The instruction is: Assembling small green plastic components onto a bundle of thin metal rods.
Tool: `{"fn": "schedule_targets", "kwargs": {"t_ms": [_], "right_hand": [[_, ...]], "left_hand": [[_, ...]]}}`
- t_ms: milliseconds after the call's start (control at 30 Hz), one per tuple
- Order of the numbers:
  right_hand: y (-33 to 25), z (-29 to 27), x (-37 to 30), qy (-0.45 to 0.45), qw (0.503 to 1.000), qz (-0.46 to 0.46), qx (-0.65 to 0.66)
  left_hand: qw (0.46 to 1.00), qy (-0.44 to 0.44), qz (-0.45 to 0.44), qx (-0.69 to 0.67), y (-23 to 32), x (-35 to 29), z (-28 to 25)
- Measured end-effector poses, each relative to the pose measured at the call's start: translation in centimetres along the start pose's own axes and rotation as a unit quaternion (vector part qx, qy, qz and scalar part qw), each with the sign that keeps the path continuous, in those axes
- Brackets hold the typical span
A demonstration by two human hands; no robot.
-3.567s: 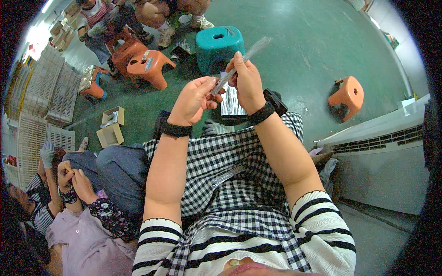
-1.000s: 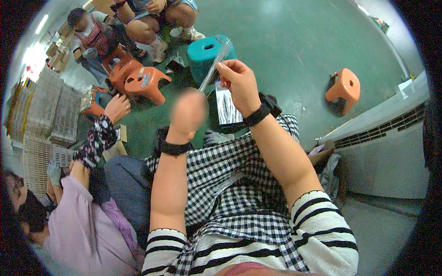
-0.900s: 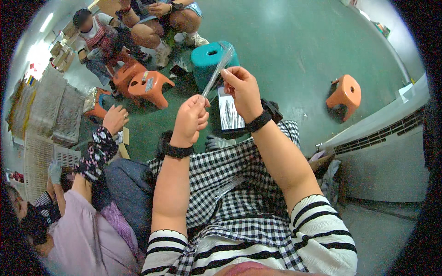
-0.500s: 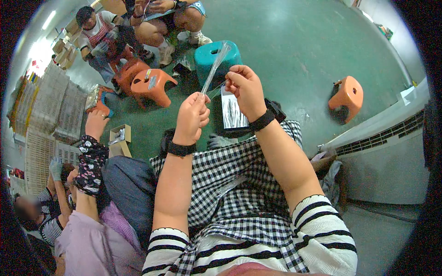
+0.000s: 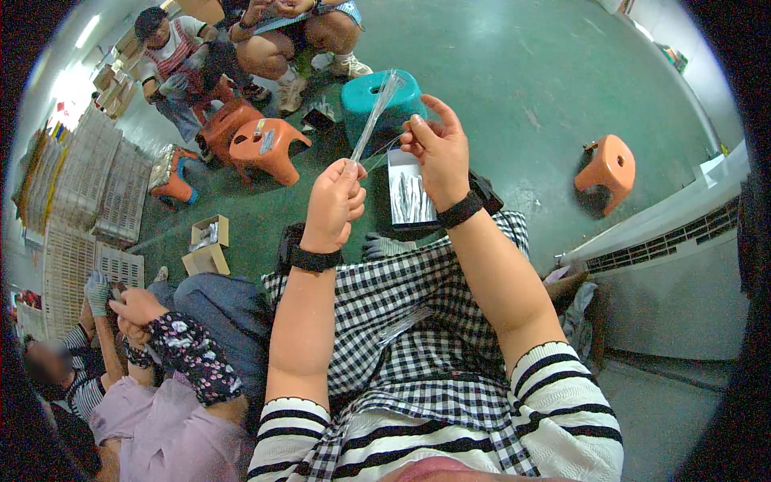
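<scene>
My left hand (image 5: pixel 333 207) is closed around the lower end of a bundle of thin clear strands (image 5: pixel 371 120), which slants up and right in front of a teal stool (image 5: pixel 407 85). From that hand a fine strand (image 5: pixel 384 154) runs across to my right hand (image 5: pixel 442 161), whose thumb and fingertips pinch near its end, index finger raised. Below my right hand lies an open box (image 5: pixel 403 163) holding several white-silver bundles (image 5: pixel 411 199). Another clear bundle (image 5: pixel 404 324) rests on my checked apron (image 5: pixel 361 297).
A grey glove (image 5: pixel 387 247) lies at the apron's far edge. Orange stools (image 5: pixel 273 149) stand far left, another orange stool (image 5: pixel 615 167) at right. A small cardboard box (image 5: pixel 210 259) sits left. Co-workers sit left and far; stacked crates (image 5: pixel 76 185) line the left side.
My right hand has shifted slightly right, its index finger lifting. My left hand keeps its hold. The co-worker's flowered-sleeve arm at left has drawn back from the far stool toward their lap.
</scene>
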State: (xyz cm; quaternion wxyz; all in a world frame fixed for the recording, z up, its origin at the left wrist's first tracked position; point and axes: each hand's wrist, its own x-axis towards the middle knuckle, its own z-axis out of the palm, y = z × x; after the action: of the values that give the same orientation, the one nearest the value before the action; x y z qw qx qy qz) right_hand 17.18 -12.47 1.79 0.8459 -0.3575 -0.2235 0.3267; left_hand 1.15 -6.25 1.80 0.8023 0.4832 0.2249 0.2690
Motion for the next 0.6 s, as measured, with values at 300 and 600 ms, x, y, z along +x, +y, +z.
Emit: {"fn": "schedule_targets", "kwargs": {"t_ms": [300,600], "right_hand": [[0.23,-0.21,0.26,0.015,1.000,0.000,-0.006],[0.35,-0.34,0.71,0.032,0.999,0.013,0.026]], "left_hand": [[1.000,-0.002,0.005,-0.002,0.02,0.00,0.00],[1.000,-0.002,0.011,0.015,0.13,0.01,-0.36]]}}
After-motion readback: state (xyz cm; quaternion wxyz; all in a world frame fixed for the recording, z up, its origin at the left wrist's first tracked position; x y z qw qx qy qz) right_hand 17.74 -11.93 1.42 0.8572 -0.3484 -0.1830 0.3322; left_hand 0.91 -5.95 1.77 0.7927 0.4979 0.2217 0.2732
